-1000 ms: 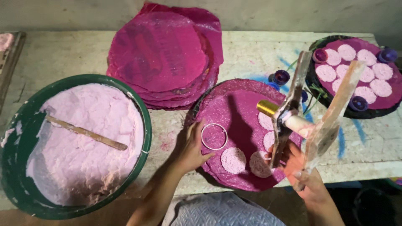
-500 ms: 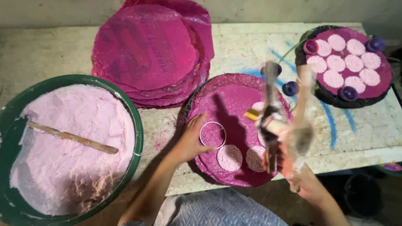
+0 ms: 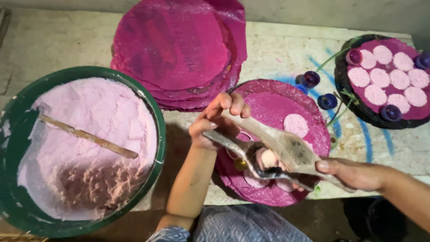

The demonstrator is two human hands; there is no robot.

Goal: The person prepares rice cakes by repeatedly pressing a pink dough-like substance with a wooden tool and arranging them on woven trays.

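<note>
Head view: both hands, left hand (image 3: 219, 118) and right hand (image 3: 354, 172), pinch a grimy hinged press (image 3: 277, 152) over the magenta tray (image 3: 268, 101). Its flaps hide pale discs; a green basin (image 3: 159, 134) of crumbly pink powder sits left.

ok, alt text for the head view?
Both hands, left hand and right hand, grip a hinged flat press over a magenta round mat; a green basin of pink dough sits left.

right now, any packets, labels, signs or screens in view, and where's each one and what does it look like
No labels, signs or screens in view.
Bag: the one packet-like thing, a flat, worn see-through plastic bag with grey smudges, held between left hand and right hand above the pink round mat; pale pink lump inside.
</note>
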